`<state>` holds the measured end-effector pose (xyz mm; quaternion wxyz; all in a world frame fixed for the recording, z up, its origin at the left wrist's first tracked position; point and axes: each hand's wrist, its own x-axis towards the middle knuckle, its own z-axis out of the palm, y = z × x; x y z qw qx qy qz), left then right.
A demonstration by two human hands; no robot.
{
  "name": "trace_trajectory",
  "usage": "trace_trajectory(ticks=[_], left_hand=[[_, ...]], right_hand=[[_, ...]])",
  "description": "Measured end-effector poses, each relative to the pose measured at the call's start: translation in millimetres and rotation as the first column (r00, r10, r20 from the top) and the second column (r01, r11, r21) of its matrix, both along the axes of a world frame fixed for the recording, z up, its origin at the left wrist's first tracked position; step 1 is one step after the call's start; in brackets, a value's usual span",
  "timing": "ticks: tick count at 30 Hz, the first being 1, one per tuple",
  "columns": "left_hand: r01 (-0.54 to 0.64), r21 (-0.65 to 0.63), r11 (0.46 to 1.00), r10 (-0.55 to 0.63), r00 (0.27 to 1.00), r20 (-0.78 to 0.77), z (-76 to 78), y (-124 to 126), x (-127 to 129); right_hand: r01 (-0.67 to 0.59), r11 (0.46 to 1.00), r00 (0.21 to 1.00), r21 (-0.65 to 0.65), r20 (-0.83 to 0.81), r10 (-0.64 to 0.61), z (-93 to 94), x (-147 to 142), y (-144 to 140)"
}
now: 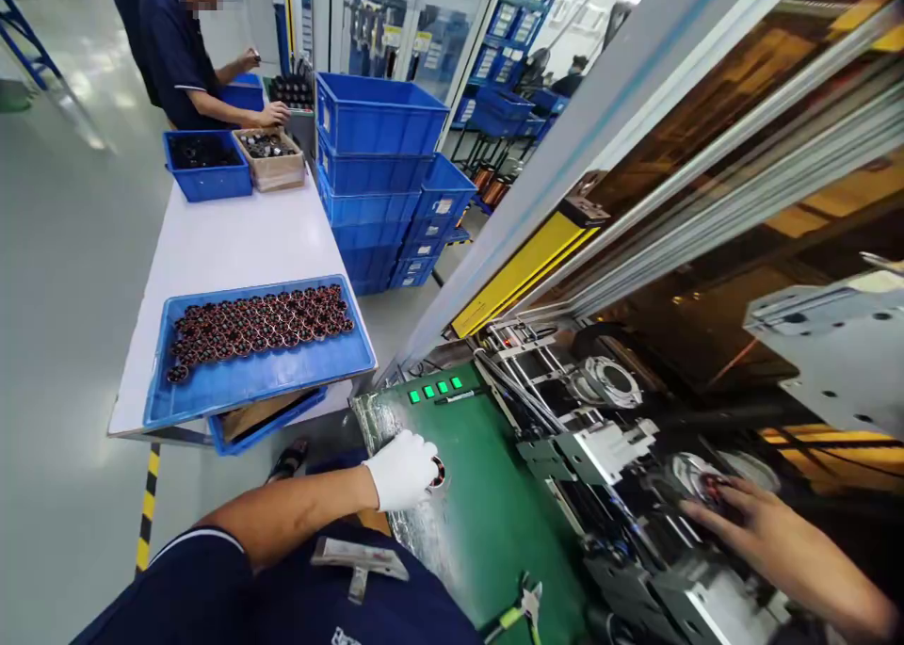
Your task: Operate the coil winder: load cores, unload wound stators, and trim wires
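My left hand, in a white glove, is closed on a small ring-shaped stator with copper windings, low over the green bench top. Part of the stator is hidden by the glove. My bare right hand reaches into the machine, blurred by motion. Its thumb and fingers are around a dark reddish copper-wound stator at a round metal fixture. Whether that stator touches the fixture, I cannot tell. Another round metal fixture sits farther back in the machine.
Green-handled cutters and a marker pen lie on the bench near green-lit buttons. A blue tray of several stators stands on a white table. Blue crates are stacked behind. A co-worker works at the far end.
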<state>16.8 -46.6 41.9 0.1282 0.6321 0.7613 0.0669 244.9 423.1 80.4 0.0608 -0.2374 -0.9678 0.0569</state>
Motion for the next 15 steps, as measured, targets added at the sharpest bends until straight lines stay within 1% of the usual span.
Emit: trace_trajectory(ticks=[2,4,5,8,9,10,11,12,13,14,15], left_hand=[[-0.004,-0.003,1.000,0.005,1.000,0.007,2.2,0.1,-1.4],[0.007,-0.010,1.000,-0.007,1.000,0.008,5.6,-1.1,-3.8],[0.017,-0.013,1.000,-0.017,1.000,0.007,7.6,-2.2,-5.3],[0.039,-0.022,0.999,-0.039,0.999,-0.011,13.5,-3.5,-13.5],[0.044,-0.026,0.999,-0.045,0.999,-0.022,15.1,-1.5,-17.9],[0.053,-0.033,0.998,-0.054,0.998,-0.034,16.5,2.6,-22.8],[0.067,-0.041,0.997,-0.069,0.997,-0.046,17.6,9.0,-27.7],[0.090,-0.049,0.995,-0.093,0.994,-0.057,18.5,17.4,-31.8],[0.121,-0.058,0.991,-0.125,0.990,-0.067,19.4,27.5,-34.8],[0.156,-0.067,0.986,-0.161,0.984,-0.077,20.2,38.4,-36.5],[0.193,-0.075,0.978,-0.200,0.976,-0.085,21.4,49.4,-37.2]], right_hand=[[0.073,0.991,0.995,-0.115,0.072,-0.065,18.3,-10.8,-18.3],[0.131,0.978,0.983,-0.160,0.146,-0.108,49.9,-25.5,-38.9],[0.102,0.976,0.979,-0.194,0.191,-0.064,69.1,-32.4,-47.8],[0.045,0.964,0.985,-0.261,0.175,0.001,126.1,-43.3,-69.5],[0.027,0.958,0.985,-0.285,0.171,0.023,140.1,-43.3,-78.6],[0.011,0.953,0.986,-0.303,0.160,0.039,149.2,-42.5,-91.1],[0.006,0.954,0.991,-0.299,0.129,0.034,152.4,-41.9,-108.0],[-0.028,0.956,0.994,-0.290,0.089,0.056,149.0,-42.4,-129.6],[-0.121,0.959,0.991,-0.255,0.028,0.132,139.4,-44.5,-155.2],[-0.192,0.953,0.980,-0.233,0.002,0.197,124.2,-48.3,-183.3],[-0.208,0.948,0.976,-0.242,0.012,0.217,104.9,-53.2,-212.0]])
